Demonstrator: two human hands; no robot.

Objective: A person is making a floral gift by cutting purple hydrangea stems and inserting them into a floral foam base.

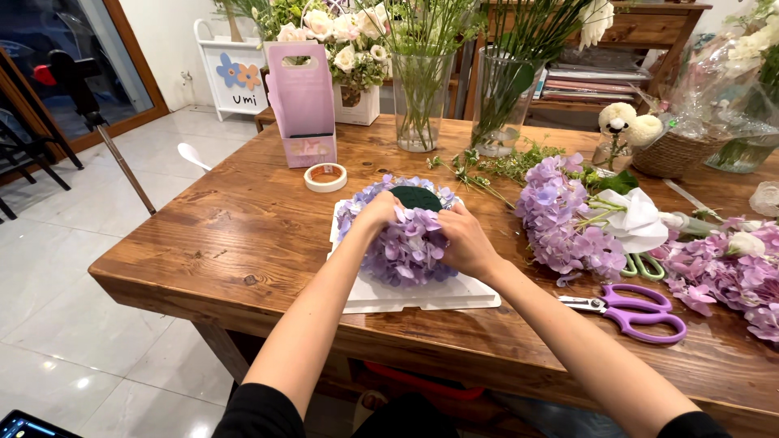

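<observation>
A dome of lilac hydrangea florets (406, 247) covers a dark green foam ball (416, 197), whose top still shows bare. The dome rests on a white board (422, 296) on the wooden table (243, 235). My left hand (379, 212) presses its fingers into the florets at the dome's upper left. My right hand (465, 239) grips the florets on the dome's right side. Both hands touch the flowers, close together.
Purple scissors (633, 311) lie to the right, near loose hydrangea heads (560, 215) and a white flower (637, 219). A tape roll (325, 177), a pink box (302, 105) and two glass vases (422, 101) with stems stand behind. Wicker basket (669, 154) at far right.
</observation>
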